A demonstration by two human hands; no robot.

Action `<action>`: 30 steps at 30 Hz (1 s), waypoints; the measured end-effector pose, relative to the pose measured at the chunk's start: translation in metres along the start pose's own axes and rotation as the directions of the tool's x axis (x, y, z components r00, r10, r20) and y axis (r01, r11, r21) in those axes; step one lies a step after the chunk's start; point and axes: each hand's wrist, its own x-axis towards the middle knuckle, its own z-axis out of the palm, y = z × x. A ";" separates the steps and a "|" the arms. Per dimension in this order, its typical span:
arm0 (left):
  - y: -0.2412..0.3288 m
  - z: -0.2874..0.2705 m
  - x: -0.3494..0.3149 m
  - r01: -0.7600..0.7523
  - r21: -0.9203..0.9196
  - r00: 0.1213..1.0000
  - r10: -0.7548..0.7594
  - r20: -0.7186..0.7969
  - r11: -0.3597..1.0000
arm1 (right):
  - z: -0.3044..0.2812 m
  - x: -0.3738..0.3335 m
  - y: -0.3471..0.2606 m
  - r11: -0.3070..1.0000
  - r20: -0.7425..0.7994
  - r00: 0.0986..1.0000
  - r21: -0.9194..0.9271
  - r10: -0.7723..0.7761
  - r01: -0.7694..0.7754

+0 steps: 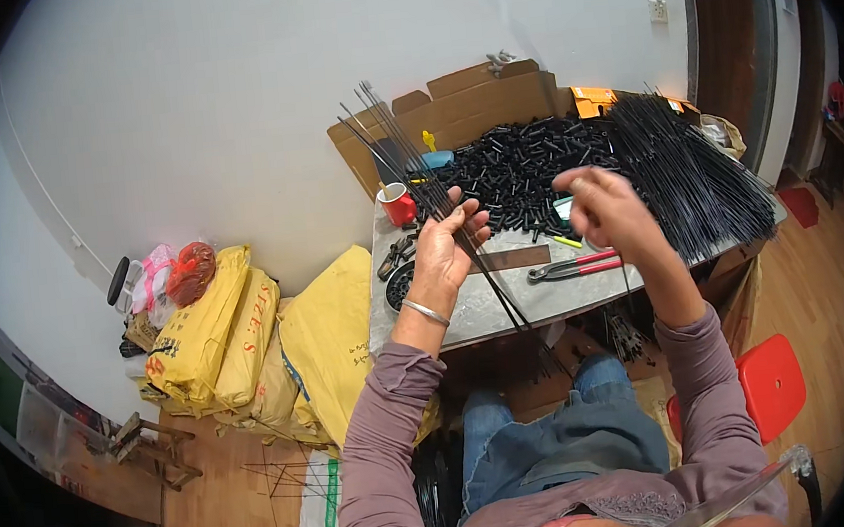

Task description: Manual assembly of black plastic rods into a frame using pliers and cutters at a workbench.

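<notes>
My left hand [446, 251] holds a bundle of long thin black rods [411, 159] at a slant, the thumb across them and the fingertips partly raised. The upper ends rise past the cardboard; the lower ends reach below the table's front edge. To the right, my right hand [606, 209] is raised over the table, blurred, with its fingers curled in; what they hold, if anything, cannot be made out. Beneath it lie red-handled pincers [575, 267]. Behind both hands spreads a heap of short black tubular parts [524, 164]. A large pile of black rods [686, 180] covers the table's right side.
A red mug [397, 203] stands at the table's left, near a round black tray [401, 283]. A flat brown strip [510, 259] lies in front of the heap. Cardboard [468, 104] lines the back. Yellow sacks [202, 333] are stacked left; a red stool [772, 388] stands right.
</notes>
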 end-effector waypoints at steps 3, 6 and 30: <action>0.000 0.001 -0.002 0.008 -0.056 0.995 -0.002 0.099 0.998 | 0.021 -0.007 0.026 0.977 0.132 0.981 -0.180 0.143 -0.118; -0.003 0.005 0.000 0.022 -0.100 0.997 -0.014 0.080 0.995 | 0.033 -0.011 0.057 0.899 0.162 0.985 -0.438 0.052 0.024; 0.015 -0.008 -0.002 0.030 0.187 0.999 -0.034 0.017 0.982 | 0.038 0.011 0.074 0.987 0.076 0.985 -0.050 0.154 -0.150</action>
